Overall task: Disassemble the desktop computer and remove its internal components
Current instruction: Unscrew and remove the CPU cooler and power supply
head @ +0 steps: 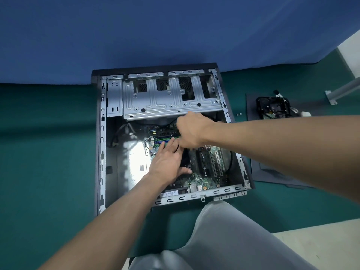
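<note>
An open desktop computer case (101, 145) lies flat on a green cloth, its side panel off. Inside, a green motherboard (212, 168) fills the right half, with RAM sticks (165, 140) near its top. A silver drive cage (165, 102) spans the far end. My left hand (167, 160) rests flat with straight fingers on the board by the RAM slots. My right hand (191, 131) reaches in from the right, fingers curled down over the RAM area; what it holds is hidden under the hand.
A removed black part with cables (272, 107) sits on a dark panel (272, 172) right of the case. Two small screws (238, 114) lie beside it. A blue cloth hangs behind. A metal leg (339, 92) stands far right. My knee (224, 240) is in front.
</note>
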